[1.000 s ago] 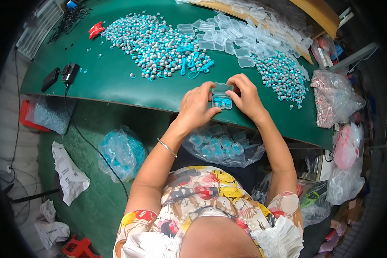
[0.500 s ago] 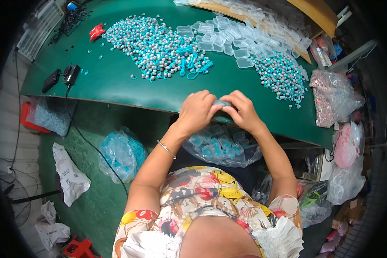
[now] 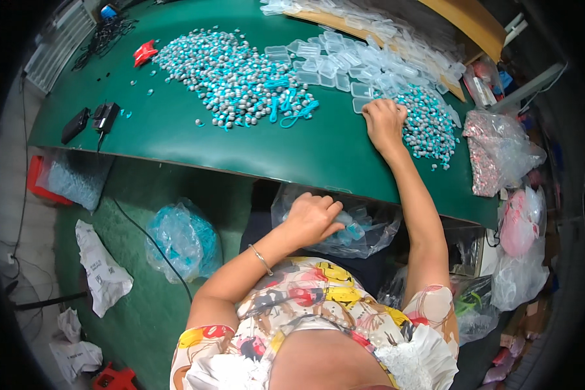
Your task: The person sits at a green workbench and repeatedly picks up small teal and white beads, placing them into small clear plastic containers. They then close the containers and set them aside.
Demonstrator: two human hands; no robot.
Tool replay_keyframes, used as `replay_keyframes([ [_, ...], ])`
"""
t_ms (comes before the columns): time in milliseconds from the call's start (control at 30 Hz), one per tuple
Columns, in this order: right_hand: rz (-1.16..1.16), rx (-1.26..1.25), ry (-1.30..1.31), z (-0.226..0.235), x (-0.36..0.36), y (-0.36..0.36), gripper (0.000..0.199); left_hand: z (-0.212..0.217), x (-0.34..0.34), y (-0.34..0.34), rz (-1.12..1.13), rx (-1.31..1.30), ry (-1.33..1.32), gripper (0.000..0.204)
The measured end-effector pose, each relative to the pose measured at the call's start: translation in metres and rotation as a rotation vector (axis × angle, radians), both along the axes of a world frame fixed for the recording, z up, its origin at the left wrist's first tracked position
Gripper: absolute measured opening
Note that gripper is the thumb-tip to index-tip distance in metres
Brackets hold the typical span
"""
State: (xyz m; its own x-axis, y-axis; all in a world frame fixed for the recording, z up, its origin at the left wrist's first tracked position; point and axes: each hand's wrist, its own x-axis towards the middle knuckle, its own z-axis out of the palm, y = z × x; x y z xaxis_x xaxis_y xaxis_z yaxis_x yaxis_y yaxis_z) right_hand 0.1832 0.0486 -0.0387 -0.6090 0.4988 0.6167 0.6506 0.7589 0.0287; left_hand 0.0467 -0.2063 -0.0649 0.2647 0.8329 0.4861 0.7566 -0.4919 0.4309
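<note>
My right hand [image 3: 385, 122] reaches across the green table with its fingers bent down. Its fingertips meet the edge of a clear plastic box [image 3: 358, 104] and the left side of a small heap of grey beads with turquoise cords [image 3: 429, 130]. The hand covers whatever is between those fingertips. Below the table edge, my left hand [image 3: 313, 219] hovers over a clear plastic bag [image 3: 370, 246] on my lap. Its thumb stands apart from the loosely curled fingers, with nothing seen between them. Small clear boxes with turquoise contents [image 3: 354, 229] lie in that bag, partly behind the hand.
A large heap of grey beads with turquoise cords [image 3: 234, 78] covers the table's left-middle. Many clear boxes [image 3: 344, 55] are piled behind. Further right lies a bag of pinkish pieces [image 3: 484, 149]. A black cable [image 3: 153, 244] runs past a turquoise-filled bag [image 3: 185, 240] on the floor.
The hands, together on a small clear box at the table edge before, have parted. My left hand came down over the lap bag; my right went forward and right to the boxes and beads.
</note>
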Motion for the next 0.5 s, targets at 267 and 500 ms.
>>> replay_keyframes([
  [267, 0.213, -0.137, -0.024, 0.029, -0.002, -0.104, 0.011, 0.053, -0.064, 0.047, 0.445, 0.152, -0.055, 0.018],
  [500, 0.287, -0.291, 0.144, 0.029, 0.005, -0.088, 0.014, 0.028, -0.093, 0.13, 0.474, 0.178, 0.207, 0.012],
])
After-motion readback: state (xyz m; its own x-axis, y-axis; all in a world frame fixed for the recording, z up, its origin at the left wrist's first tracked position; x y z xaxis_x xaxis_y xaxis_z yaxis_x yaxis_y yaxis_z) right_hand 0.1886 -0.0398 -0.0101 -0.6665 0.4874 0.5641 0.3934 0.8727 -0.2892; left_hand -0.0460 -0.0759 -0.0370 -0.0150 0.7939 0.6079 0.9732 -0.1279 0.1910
